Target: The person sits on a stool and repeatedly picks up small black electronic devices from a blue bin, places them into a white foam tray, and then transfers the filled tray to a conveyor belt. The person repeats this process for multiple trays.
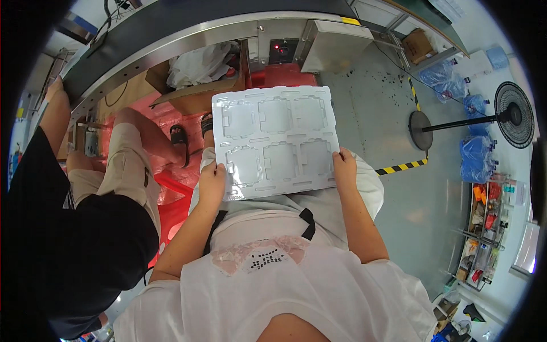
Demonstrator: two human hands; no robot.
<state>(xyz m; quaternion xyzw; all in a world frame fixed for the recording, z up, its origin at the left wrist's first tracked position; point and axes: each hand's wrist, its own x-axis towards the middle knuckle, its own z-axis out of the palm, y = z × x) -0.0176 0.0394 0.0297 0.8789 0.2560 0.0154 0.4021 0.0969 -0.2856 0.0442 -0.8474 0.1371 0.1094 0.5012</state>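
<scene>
A white plastic tray (277, 142) with several moulded, roughly square recesses lies across my lap, tilted slightly. The recesses look bare. My left hand (212, 183) grips its lower left edge, thumb on top and the other fingers hidden beneath. On the opposite side, my right hand (345, 167) pinches the right edge near the lower corner, fingers partly under it.
Ahead runs a conveyor (216, 25) with a metal frame and a control box (336, 47). Beneath it stands a cardboard box (196, 94) holding clear plastic bags. A co-worker in black (108, 245) sits close at my left. To the right are a standing fan (420, 130) and shelves (484, 233).
</scene>
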